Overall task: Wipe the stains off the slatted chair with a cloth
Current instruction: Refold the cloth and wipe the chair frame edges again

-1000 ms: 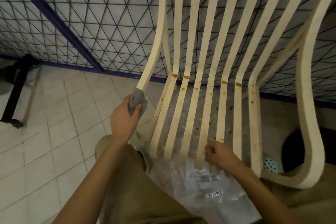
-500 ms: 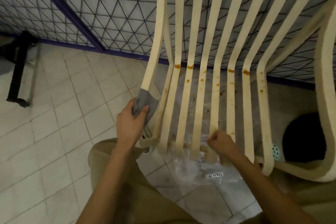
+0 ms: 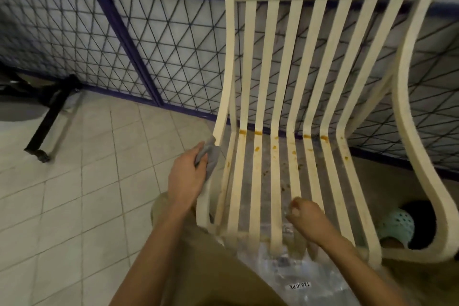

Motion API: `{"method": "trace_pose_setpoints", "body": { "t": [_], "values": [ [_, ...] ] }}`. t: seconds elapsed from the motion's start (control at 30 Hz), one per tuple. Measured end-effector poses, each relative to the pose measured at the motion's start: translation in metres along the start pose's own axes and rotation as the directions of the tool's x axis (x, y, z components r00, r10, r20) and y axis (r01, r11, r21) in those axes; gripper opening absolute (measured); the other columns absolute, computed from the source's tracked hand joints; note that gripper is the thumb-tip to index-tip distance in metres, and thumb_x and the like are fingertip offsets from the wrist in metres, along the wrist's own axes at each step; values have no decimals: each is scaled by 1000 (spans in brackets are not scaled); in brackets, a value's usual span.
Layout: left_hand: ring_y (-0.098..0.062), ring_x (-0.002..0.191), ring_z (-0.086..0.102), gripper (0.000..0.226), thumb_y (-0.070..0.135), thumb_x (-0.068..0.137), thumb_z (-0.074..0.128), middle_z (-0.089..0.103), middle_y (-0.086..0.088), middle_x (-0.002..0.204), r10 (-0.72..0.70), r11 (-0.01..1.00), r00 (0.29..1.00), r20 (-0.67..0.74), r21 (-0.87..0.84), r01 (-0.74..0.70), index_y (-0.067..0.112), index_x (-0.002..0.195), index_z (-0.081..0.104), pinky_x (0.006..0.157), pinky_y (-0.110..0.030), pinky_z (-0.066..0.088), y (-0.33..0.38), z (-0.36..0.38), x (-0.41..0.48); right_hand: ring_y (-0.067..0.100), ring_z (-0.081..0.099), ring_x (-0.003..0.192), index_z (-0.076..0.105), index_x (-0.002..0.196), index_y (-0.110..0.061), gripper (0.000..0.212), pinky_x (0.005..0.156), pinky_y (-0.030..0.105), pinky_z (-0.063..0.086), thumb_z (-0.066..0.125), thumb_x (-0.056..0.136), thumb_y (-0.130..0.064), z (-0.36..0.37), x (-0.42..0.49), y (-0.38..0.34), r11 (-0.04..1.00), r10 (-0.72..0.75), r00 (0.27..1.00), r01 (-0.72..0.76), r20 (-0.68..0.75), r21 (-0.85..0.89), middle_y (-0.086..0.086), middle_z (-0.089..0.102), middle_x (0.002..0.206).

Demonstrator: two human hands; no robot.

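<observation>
Pressing a crumpled grey cloth [image 3: 211, 156] to the left side rail of a curved cream slatted chair [image 3: 284, 82].
Nearest, over a clear plastic bag [image 3: 298, 278] at the seat's front edge. Curls the right hand [image 3: 306, 221] above the front slats; blurred, perhaps pinching plastic, cannot tell. Grips the cloth in the left hand [image 3: 187, 176], near the seat bend. Beyond, orange stains [image 3: 258, 132] across the bend, then purple-framed wire mesh fencing [image 3: 124, 45].
</observation>
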State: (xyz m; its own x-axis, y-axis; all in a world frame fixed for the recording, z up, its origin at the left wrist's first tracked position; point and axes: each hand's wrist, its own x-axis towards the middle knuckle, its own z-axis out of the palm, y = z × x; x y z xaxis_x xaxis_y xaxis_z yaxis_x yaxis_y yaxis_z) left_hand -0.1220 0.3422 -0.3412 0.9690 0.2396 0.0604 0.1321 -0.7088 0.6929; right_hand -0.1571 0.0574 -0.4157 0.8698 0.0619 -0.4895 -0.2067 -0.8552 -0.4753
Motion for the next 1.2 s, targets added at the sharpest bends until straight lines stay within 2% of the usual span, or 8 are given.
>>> {"method": "trace_pose_setpoints", "body": {
  "t": [0.13, 0.23, 0.37, 0.5, 0.6, 0.73, 0.87, 1.2],
  "values": [
    [7, 101, 55, 34, 22, 99, 50, 60, 11, 119, 70, 967, 998, 7, -244, -66, 23, 132, 57, 87, -6, 41, 20, 7, 26, 0, 54, 104, 59, 119, -26, 23, 85, 20, 47, 56, 96, -27, -36, -12, -80, 880, -331, 895, 408, -299, 244, -14, 54, 114],
    [-1, 102, 58, 29, 12, 94, 56, 61, 12, 111, -73, 894, 992, 100, -434, 109, 30, 117, 60, 80, -11, 45, 26, 19, 42, -3, 35, 131, 45, 140, -31, 42, 107, 17, 33, 51, 99, -31, -44, -9, -137, 758, -526, 773, 615, -355, 218, -16, 39, 142],
    [-18, 104, 64, 31, 8, 95, 51, 65, -7, 119, -339, 518, 907, 250, -755, 402, 15, 124, 61, 76, -23, 54, 20, 16, 53, 7, 13, 147, 17, 155, -31, 58, 119, 28, 20, 41, 102, -39, -18, 10, -182, 724, -661, 736, 676, -145, 136, -14, 7, 161],
    [-28, 113, 62, 36, 16, 96, 52, 65, -15, 122, -367, 172, 847, 384, -867, 467, 2, 129, 57, 94, -40, 51, -2, 4, 40, 12, 24, 145, 20, 154, -30, 57, 117, 41, 31, 40, 102, -42, 13, 38, -187, 772, -610, 779, 625, -145, 114, -9, 17, 161],
    [-20, 109, 64, 28, 24, 100, 45, 69, -6, 118, -384, 415, 863, 329, -773, 480, 19, 121, 63, 87, -34, 50, -10, 13, 21, 22, 25, 145, 33, 149, -26, 51, 116, 45, 32, 43, 101, -37, 17, 68, -184, 742, -669, 725, 666, -165, -81, -4, 16, 161],
    [-14, 107, 65, 41, 45, 104, 28, 70, 2, 113, -378, 537, 856, 352, -670, 512, 32, 123, 62, 98, -41, 48, -8, 34, 9, 23, 6, 150, 44, 144, -20, 46, 120, 50, 16, 40, 101, -37, 1, 116, -196, 728, -683, 713, 650, -156, -215, 4, 9, 163],
    [1, 99, 57, 35, 37, 105, 28, 63, 12, 107, -340, 792, 935, 102, -506, 343, 29, 112, 61, 86, -19, 43, -2, 38, 11, 21, 0, 151, 51, 138, -15, 41, 119, 54, 17, 37, 103, -30, -4, 134, -209, 754, -655, 738, 626, -163, -198, 9, 22, 160],
    [-2, 98, 63, 34, 41, 103, 31, 68, 9, 105, -256, 792, 965, -56, -585, 176, 28, 111, 61, 90, -27, 49, 0, 47, 14, 1, 5, 148, 35, 150, -19, 48, 121, 23, 8, 42, 102, -18, 22, 48, -174, 654, -724, 657, 751, -210, 97, -6, 23, 160]
  ]
}}
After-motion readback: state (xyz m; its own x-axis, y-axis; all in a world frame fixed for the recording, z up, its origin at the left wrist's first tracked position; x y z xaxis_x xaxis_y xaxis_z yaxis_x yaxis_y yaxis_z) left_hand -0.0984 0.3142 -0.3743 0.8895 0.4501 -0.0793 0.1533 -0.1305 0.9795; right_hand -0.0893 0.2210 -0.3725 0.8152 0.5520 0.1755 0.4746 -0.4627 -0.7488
